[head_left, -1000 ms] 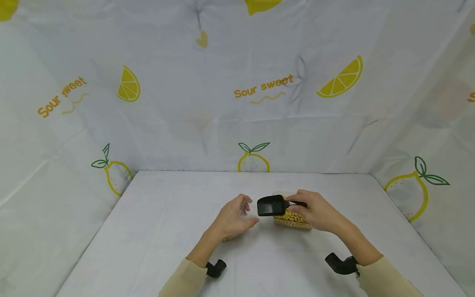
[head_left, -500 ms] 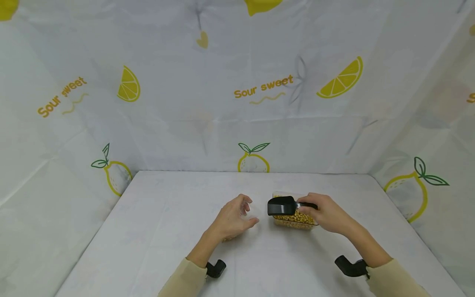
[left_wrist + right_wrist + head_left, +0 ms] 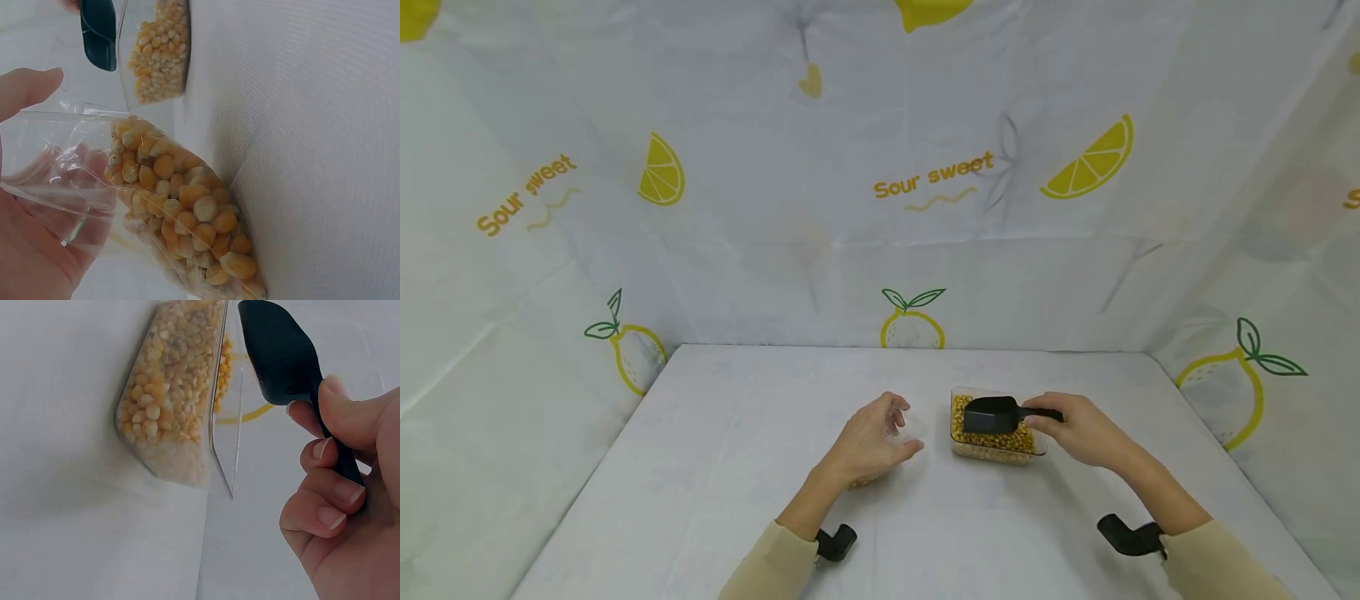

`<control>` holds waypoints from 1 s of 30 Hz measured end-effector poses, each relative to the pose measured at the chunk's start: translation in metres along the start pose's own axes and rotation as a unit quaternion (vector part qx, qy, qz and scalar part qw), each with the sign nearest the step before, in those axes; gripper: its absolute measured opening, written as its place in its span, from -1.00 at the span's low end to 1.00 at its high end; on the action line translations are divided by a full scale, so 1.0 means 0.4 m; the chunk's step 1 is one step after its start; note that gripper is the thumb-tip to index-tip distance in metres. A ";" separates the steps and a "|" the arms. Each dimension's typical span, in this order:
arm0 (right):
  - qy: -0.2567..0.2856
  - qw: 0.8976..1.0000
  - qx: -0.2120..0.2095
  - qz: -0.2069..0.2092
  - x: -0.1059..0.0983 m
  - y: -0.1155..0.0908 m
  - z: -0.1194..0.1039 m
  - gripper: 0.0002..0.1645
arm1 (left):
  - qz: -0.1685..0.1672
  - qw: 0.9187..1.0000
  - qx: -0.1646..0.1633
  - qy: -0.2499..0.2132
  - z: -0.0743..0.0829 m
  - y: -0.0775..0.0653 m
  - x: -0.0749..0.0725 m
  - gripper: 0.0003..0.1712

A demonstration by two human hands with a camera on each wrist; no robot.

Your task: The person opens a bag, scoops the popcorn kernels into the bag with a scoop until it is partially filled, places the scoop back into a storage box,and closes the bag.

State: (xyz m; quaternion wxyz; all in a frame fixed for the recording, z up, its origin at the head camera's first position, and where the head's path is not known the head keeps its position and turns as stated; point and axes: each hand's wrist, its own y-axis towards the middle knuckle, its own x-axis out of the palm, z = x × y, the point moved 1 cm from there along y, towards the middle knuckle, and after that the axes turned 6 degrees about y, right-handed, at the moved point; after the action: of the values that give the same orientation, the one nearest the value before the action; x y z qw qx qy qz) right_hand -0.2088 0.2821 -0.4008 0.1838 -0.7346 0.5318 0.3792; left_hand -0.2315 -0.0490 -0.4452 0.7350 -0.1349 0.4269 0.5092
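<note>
My right hand (image 3: 1078, 429) grips the handle of a black scoop (image 3: 992, 414) above a clear plastic box (image 3: 996, 454) of corn kernels. In the right wrist view the scoop (image 3: 281, 353) is raised just beyond the box's rim, with no kernels visible on it. My left hand (image 3: 868, 442) curves round the upper part of a clear plastic bag (image 3: 69, 150); its fingers show through the film, while the thumb (image 3: 31, 90) stands apart at the mouth. Yellow kernels (image 3: 187, 215) fill the bag's lower part. From the head view the hand hides most of the bag.
The box stands right of the bag on a white-covered table (image 3: 760, 433). A white sheet (image 3: 760, 208) with lemon prints rises behind and at both sides. A black wrist camera sits on each forearm, the right one (image 3: 1127, 537) near the table's front.
My right hand has carried the scoop rightward, from between bag and box to over the box, uncovering more of the kernels there. The left hand and bag have stayed in place.
</note>
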 end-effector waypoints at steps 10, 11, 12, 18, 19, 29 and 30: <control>-0.001 1.000 0.027 0.006 -0.016 -0.014 0.042 -0.60 | 0.001 1.000 0.003 0.001 -0.002 0.001 0.002 -0.37; -0.001 1.000 0.030 0.007 -0.018 -0.014 0.044 -0.60 | 0.001 1.000 0.004 0.002 -0.002 0.001 0.002 -0.37; -0.002 0.999 0.032 0.008 -0.019 -0.015 0.045 -0.60 | 0.002 1.000 0.003 0.001 -0.002 0.001 0.002 -0.37; -0.015 0.999 0.038 0.010 -0.031 -0.016 0.054 -0.62 | 0.001 1.000 0.002 0.000 -0.001 -0.001 0.002 -0.37; -0.019 0.999 0.037 0.009 -0.035 -0.016 0.056 -0.61 | 0.000 1.000 0.002 0.000 -0.001 -0.001 0.002 -0.37; -0.041 0.999 0.035 -0.005 -0.058 -0.008 0.055 -0.61 | 0.003 1.000 0.008 0.003 -0.005 0.001 0.003 -0.36; -0.041 0.998 0.036 -0.007 -0.058 -0.007 0.055 -0.61 | 0.002 1.000 0.008 0.002 -0.005 0.001 0.003 -0.37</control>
State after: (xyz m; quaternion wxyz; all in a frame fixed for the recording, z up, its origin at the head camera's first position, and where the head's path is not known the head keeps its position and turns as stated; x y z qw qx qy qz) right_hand -0.2176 0.3127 -0.3978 0.2345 -0.7150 0.5317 0.3887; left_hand -0.2328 -0.0494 -0.4473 0.7339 -0.1294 0.4329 0.5073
